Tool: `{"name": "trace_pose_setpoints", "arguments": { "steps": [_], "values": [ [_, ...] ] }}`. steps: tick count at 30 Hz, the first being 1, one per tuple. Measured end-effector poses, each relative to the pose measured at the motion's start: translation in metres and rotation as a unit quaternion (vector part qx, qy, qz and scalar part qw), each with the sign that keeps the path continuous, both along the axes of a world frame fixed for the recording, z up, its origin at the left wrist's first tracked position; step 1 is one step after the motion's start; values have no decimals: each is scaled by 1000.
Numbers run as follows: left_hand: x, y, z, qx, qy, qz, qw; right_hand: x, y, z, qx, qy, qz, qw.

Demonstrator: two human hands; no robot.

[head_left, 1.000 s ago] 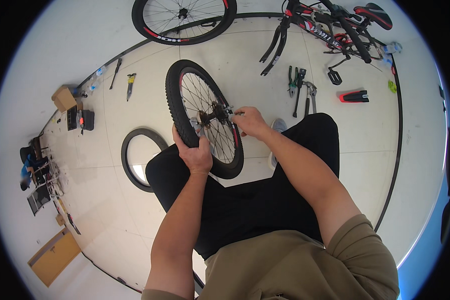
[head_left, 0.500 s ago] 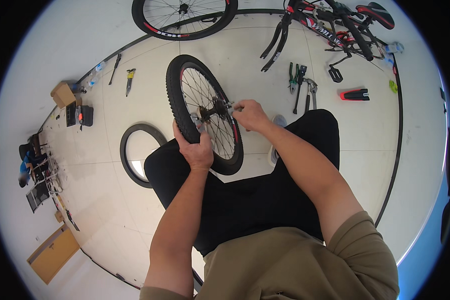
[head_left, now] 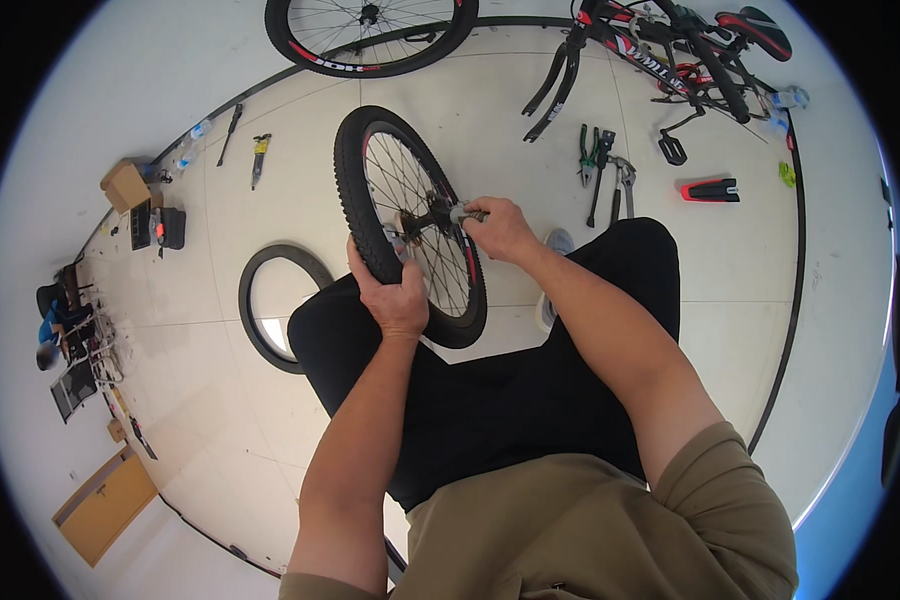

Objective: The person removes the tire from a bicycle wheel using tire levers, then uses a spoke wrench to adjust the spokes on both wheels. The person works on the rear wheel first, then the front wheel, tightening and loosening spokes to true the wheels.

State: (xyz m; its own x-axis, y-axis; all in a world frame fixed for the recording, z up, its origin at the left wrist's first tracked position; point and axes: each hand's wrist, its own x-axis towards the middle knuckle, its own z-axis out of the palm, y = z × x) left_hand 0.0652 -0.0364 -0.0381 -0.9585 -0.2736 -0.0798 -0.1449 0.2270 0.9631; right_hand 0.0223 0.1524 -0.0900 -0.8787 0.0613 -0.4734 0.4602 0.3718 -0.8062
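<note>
Left hand (head_left: pixel 395 302) curled round the tyre (head_left: pixel 351 185) of a tilted bicycle wheel (head_left: pixel 417 228) before the knees (head_left: pixel 642 258), right hand (head_left: pixel 500 230) pinching a small grey part (head_left: pixel 461 212) at its hub (head_left: pixel 434 218), loose black tyre (head_left: pixel 246 308) on the pale floor (head_left: pixel 195 290) beside the left knee (head_left: pixel 320 328)

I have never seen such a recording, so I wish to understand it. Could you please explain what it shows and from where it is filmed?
There is no machine: these are a person's bare hands. A fisheye camera on the person's head looks down, so straight edges bend. The left hand grips a spoked wheel; the right hand is at a grey part beside the hub, too small to identify. On the floor lie a loose tyre and green-handled pliers, with a bicycle frame beyond.
</note>
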Motion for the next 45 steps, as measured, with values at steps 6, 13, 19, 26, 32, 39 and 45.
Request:
{"name": "trace_pose_setpoints", "arguments": {
  "steps": [6, 13, 19, 26, 32, 39, 45],
  "values": [
    [2, -1, 2, 27, -3, 7, 1000, 8, 0, 13, 76, -123, 61, 988],
    [1, 2, 1, 29, -2, 0, 1000, 1, -5, -2, 5, 56, -16, 998],
    [2, -3, -4, 36, 8, 6, 999, 6, 3, 4, 75, -26, 86, 993],
    [1, 3, -2, 30, 0, -2, 1000, 5, 3, 5, 66, -23, 28, 997],
    [6, -11, -15, -11, 9, 20, 1000, 4, -5, -8, 44, 10, 20, 999],
    [1, 1, 4, -56, 22, 6, 998, -2, -9, -3, -22, 23, -28, 999],
    [3, -4, 0, -84, 28, 25, 996, 4, -3, 13, -56, -23, 19, 998]
  ]
}}
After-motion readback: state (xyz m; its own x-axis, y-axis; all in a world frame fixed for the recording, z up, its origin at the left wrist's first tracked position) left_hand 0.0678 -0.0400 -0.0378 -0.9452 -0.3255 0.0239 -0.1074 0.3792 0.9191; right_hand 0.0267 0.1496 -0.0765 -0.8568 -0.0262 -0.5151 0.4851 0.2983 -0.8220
